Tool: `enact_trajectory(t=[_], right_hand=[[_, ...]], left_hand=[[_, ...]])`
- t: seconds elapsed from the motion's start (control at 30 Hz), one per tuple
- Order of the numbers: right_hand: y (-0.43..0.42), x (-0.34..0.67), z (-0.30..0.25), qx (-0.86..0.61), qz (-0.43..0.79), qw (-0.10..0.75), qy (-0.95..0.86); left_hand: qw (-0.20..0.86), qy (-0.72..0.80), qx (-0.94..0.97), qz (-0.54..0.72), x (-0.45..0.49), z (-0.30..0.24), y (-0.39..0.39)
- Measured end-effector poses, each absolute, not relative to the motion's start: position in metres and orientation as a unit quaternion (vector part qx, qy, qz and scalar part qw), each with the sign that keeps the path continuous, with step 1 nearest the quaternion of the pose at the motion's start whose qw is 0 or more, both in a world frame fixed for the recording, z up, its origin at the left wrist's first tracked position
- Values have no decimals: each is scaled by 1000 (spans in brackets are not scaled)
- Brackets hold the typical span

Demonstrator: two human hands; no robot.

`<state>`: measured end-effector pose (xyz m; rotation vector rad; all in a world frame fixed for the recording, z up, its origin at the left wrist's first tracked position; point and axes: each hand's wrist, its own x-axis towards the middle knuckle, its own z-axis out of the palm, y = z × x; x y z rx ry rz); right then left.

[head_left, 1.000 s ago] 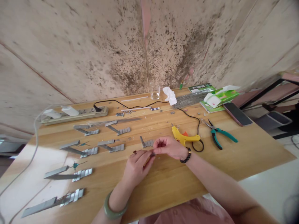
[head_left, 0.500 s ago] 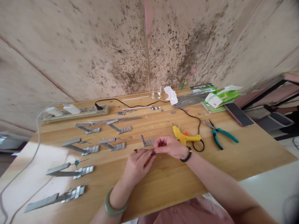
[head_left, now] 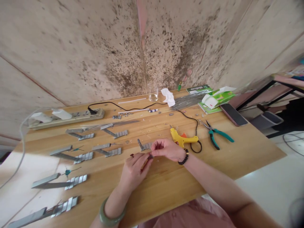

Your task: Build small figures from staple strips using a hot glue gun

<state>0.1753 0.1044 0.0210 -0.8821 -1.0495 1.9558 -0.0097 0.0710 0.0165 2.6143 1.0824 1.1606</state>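
Observation:
My left hand (head_left: 133, 171) and my right hand (head_left: 166, 148) meet at the middle of the wooden table (head_left: 171, 183). Both pinch one small dark piece (head_left: 150, 156) between their fingertips; I cannot make out what it is. A short strip of grey staples (head_left: 144, 145) lies just behind the hands. A yellow glue gun (head_left: 182, 139) with a black cord rests right of my right hand. I wear a green bangle on the left wrist and a dark bead bracelet on the right.
Several grey staple-strip assemblies (head_left: 80, 157) lie across the left half. Teal pliers (head_left: 216, 136), a phone (head_left: 232, 114), a green tissue pack (head_left: 217, 98), a wire bundle (head_left: 187, 102), a glass (head_left: 153, 92) and a power strip (head_left: 68, 116) stand farther back. A mouldy wall rises behind.
The hands stay together on the small piece. The view has shifted, so everything sits slightly further left in the picture.

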Motion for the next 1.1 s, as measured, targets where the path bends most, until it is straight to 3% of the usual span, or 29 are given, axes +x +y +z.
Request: enact_trajectory(t=[0.67, 0.93, 1.1], right_hand=[[106, 171, 24, -315, 750, 434, -387], [102, 175, 30, -305, 753, 361, -458], [98, 173, 31, -329, 686, 397, -513]], left_hand=[[23, 383, 826, 412, -15, 12, 74], [31, 394, 817, 420, -14, 17, 72], [34, 390, 821, 415, -14, 18, 72]])
